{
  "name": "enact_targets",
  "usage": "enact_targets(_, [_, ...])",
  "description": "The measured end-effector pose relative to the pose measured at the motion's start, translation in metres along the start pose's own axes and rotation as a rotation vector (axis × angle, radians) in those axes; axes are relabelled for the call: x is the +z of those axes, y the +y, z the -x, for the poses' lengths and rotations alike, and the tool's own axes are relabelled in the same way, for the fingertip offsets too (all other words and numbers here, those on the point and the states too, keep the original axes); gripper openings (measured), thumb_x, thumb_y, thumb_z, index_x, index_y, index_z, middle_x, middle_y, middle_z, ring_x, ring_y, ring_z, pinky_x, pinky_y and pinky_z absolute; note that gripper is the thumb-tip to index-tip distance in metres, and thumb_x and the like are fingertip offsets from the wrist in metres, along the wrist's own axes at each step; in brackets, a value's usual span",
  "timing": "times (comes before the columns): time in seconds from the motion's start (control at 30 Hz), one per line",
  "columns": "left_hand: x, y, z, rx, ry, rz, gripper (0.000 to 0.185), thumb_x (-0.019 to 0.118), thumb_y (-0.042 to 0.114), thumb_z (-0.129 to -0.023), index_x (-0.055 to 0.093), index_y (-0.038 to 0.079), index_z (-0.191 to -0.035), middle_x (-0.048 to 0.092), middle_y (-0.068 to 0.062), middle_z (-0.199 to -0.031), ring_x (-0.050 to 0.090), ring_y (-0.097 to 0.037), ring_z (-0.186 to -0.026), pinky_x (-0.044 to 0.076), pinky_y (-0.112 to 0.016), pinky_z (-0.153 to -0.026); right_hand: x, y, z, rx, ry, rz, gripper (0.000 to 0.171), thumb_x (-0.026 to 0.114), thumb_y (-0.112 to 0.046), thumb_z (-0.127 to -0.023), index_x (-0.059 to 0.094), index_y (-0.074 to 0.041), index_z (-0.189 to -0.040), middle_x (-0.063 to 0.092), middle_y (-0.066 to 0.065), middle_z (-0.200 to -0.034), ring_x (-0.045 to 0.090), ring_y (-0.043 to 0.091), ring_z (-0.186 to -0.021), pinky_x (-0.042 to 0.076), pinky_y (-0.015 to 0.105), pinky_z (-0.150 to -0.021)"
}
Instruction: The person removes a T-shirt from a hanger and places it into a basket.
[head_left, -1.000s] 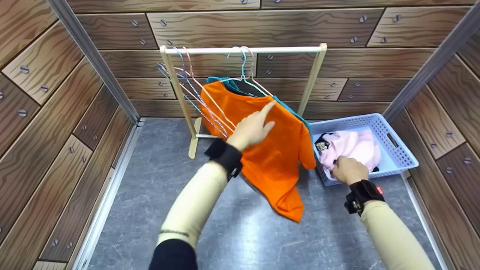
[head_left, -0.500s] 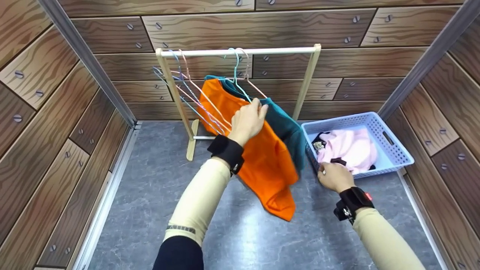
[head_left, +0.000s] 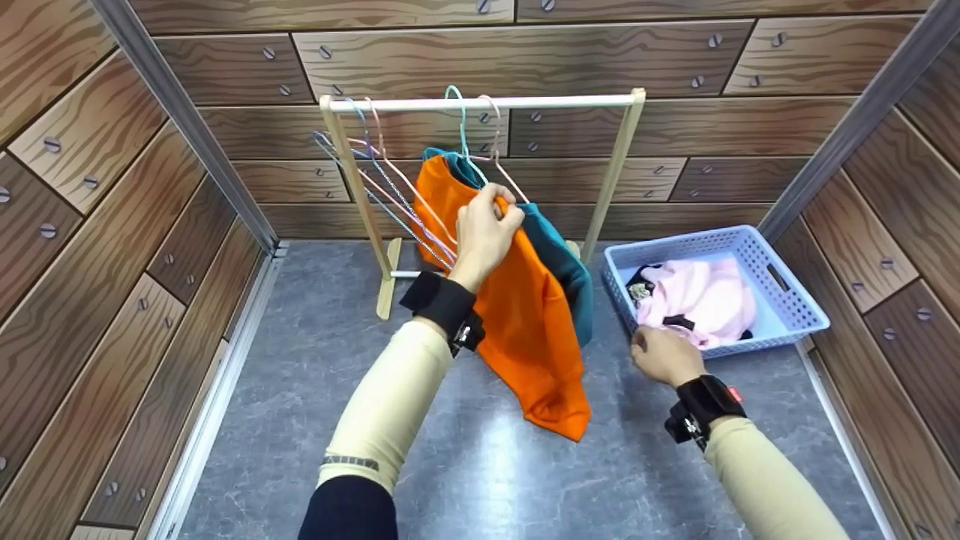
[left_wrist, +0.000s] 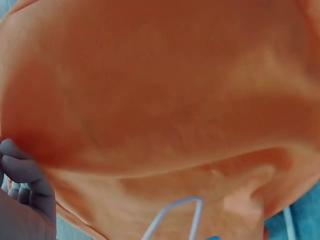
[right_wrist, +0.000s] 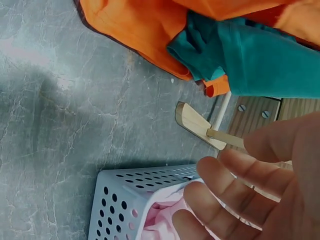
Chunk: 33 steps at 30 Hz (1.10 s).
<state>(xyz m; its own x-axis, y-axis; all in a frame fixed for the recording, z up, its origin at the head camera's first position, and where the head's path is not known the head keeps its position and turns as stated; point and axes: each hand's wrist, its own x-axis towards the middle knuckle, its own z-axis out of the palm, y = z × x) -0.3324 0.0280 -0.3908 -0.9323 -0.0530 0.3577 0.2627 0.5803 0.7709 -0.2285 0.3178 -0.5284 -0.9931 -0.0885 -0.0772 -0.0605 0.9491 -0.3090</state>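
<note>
My left hand (head_left: 484, 236) pinches the shoulder edge of an orange T-shirt (head_left: 529, 330) beside a mint-green hanger (head_left: 463, 131) on the rack. The shirt's lower end trails down toward the floor. Behind it, a teal garment (head_left: 559, 251) hangs by a pink hanger (head_left: 496, 135). Orange cloth (left_wrist: 150, 100) fills most of the left wrist view, with the left fingers curled at its left edge. My right hand (head_left: 667, 356) is at the near left corner of a light blue basket (head_left: 806, 319); the right wrist view shows its fingers loosely bent and holding nothing.
The small wooden rack (head_left: 613, 180) stands near the back wall. Several bare hangers (head_left: 409, 184) hang at its left end. Pink clothing (head_left: 709, 296) and some dark cloth lie in the basket. Wood-patterned walls enclose the grey floor (head_left: 300, 420) on the sides.
My left hand has gone from a pointing finger to pinching the orange shirt's shoulder, drawing it left and baring more teal cloth. The mint hanger shifted left. My right hand came away from the pink clothing.
</note>
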Motion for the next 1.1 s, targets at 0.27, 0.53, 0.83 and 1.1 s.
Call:
enact_targets(0.27, [-0.012,0.020,0.006,0.082,0.052,0.080,0.007,0.061,0.018,-0.083,0.063,0.017,-0.090,0.039,0.010,-0.056,0.044,-0.010,-0.055,0.032,-0.022,-0.056,-0.013,0.001,0.004,0.013,0.062,-0.005,0.018,0.055,-0.021,-0.090,0.067,-0.009,-0.096,0.070,0.019,-0.090,0.066,0.043,-0.083,0.049,0.057,-0.066])
enact_targets(0.53, [0.002,0.008,0.057,0.212,0.046,0.110,0.005,0.063,0.016,-0.085,0.059,0.015,-0.089,0.051,0.005,-0.057,0.049,-0.009,-0.051,0.035,-0.020,-0.052,-0.028,-0.007,0.009,-0.028,0.252,-0.094,0.016,0.054,-0.019,-0.093,0.066,-0.009,-0.093,0.068,0.011,-0.075,0.064,0.032,-0.067,0.046,0.049,-0.055])
enact_targets(0.83, [0.024,-0.008,0.107,0.262,-0.040,0.051,0.023,0.070,0.038,-0.089,0.058,0.018,-0.091,0.059,0.007,-0.063,0.056,-0.005,-0.057,0.042,-0.018,-0.055,-0.046,-0.063,0.016,-0.421,0.192,-0.453,0.025,0.064,-0.016,-0.095,0.066,-0.008,-0.118,0.070,0.008,-0.109,0.063,0.014,-0.095,0.054,0.031,-0.082])
enact_targets(1.1, [0.032,-0.009,0.119,0.339,-0.204,-0.021,0.034,0.057,0.049,-0.093,0.054,0.017,-0.106,0.059,0.006,-0.072,0.055,-0.006,-0.062,0.042,-0.016,-0.058,-0.034,-0.102,0.027,-0.515,0.226,-0.488,0.018,0.064,-0.016,-0.094,0.066,-0.009,-0.111,0.063,-0.003,-0.082,0.055,0.006,-0.072,0.047,0.022,-0.065])
